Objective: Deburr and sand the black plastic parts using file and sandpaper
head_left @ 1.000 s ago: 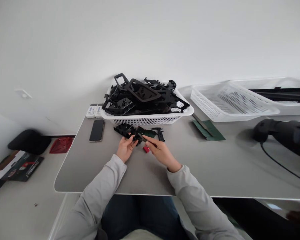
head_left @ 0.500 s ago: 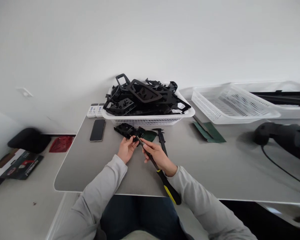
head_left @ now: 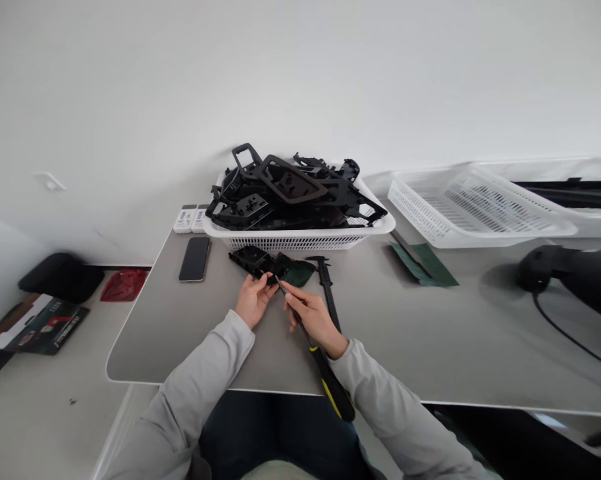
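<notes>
- Pinching the shaft of the tool (head_left: 331,385), the right hand (head_left: 314,319) has its fingers and thumb closed together, and the black-and-yellow handle runs back under the wrist past the table (head_left: 405,347) edge.
- The left hand (head_left: 251,301) pinches the near side of the black part (head_left: 251,258) between thumb and fingers, just in front of the basket; whether the part rests on the table, I cannot tell.
- Since half a second ago the handle has swung a little to the left, while the tip end is at the same place by the part; I take this as the same work going on, with the left hand steadying.
- A second ago a red thing showed beside the right hand and this handle did not; now the handle is in full sight and the red thing is out of view.
- The caliper (head_left: 326,280) lies just right of the part, and a green sheet (head_left: 300,273) lies between them.
- The white basket (head_left: 295,243) is heaped with black frames (head_left: 293,180), some standing above its rim.
- To its right, the slanted basket (head_left: 420,212) shows its slotted floor; the far basket (head_left: 599,224) holds long black strips (head_left: 580,193).
- Two small white boxes (head_left: 185,219) stand behind the phone (head_left: 195,259); their contents are hidden.
</notes>
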`<state>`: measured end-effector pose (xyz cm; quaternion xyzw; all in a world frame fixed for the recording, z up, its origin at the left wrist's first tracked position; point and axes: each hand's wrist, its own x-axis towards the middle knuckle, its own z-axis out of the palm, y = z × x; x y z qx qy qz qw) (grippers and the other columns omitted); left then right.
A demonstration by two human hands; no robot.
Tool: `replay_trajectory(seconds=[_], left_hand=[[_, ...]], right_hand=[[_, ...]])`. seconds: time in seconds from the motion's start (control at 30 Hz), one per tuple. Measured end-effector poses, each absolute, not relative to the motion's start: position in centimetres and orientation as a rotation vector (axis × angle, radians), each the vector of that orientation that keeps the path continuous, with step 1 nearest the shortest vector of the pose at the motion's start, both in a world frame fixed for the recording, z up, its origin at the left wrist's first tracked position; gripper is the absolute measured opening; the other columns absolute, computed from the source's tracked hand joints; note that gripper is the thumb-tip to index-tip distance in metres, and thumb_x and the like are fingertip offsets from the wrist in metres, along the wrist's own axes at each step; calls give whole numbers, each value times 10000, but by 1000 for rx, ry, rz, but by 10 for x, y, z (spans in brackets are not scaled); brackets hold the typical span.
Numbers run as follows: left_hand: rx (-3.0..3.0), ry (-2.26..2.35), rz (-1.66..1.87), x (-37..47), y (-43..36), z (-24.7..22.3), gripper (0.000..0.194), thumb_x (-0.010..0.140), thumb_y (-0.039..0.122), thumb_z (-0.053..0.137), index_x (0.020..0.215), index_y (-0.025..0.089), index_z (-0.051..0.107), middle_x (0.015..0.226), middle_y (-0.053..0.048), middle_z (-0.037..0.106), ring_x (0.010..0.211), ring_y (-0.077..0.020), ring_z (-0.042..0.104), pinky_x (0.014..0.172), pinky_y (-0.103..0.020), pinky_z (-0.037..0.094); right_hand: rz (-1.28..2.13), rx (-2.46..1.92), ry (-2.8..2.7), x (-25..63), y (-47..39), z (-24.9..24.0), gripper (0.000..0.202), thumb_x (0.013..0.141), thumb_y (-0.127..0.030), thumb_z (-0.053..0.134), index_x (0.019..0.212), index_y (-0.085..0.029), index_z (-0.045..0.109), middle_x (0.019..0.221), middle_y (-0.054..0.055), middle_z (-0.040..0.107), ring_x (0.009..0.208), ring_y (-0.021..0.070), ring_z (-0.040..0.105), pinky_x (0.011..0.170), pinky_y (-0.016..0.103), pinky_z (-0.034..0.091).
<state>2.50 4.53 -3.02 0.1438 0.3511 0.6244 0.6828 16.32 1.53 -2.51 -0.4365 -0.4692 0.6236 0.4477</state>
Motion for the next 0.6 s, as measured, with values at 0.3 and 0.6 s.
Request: replay_trajectory(seconds=[0.3,0.6], left_hand=[[339,799,1388,25,46,-32,188,671,130,721,793,168,584,761,7,655,687,-99,632,787,-288,534],[312,810,1409,26,45,-28,186,675,148,726,801,165,591,743,9,660,670,-98,637,769,-281,537]], right_hand=[[1521,-1087,-1171,164,16,-21,531,729,-464,635,1180,-185,639,623,-44,541,335,45,417,277,208,407],[1490,-1104,-1209,166,13,-21,534,737,-451,626,1190,-168,631,630,-42,544,321,36,393,271,201,365]])
